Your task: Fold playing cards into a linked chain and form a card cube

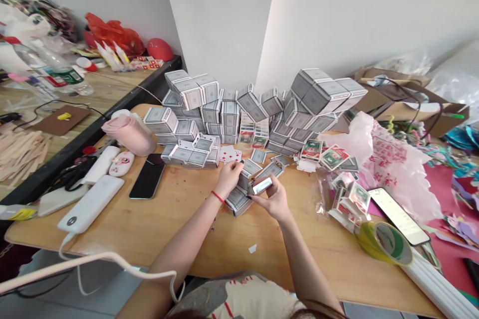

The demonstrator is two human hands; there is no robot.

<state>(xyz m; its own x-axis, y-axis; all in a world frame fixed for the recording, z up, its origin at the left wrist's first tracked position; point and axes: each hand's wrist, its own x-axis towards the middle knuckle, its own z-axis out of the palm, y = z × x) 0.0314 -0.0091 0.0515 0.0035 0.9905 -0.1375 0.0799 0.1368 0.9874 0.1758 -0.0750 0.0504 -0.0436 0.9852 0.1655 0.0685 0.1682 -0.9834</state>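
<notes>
In the middle of the table, my left hand point(231, 178) has its fingers closed at the left edge of a block covered in grey-backed playing cards point(245, 173). My right hand point(275, 200) grips a small card box with a whitish end face point(262, 186), held tilted against that block. Below both hands lies another grey card-covered block point(238, 201). Loose grey-backed cards point(258, 156) lie just beyond my fingers, beside face-up red diamond cards point(229, 153). My fingertips partly hide where the pieces meet.
Stacked grey card blocks point(230, 114) form a wall at the back. A black phone point(147, 176) and white power bank point(92, 204) lie left. On the right are opened card boxes point(352, 199), a lit phone point(398, 215), a tape roll point(385, 241) and a plastic bag point(400, 169).
</notes>
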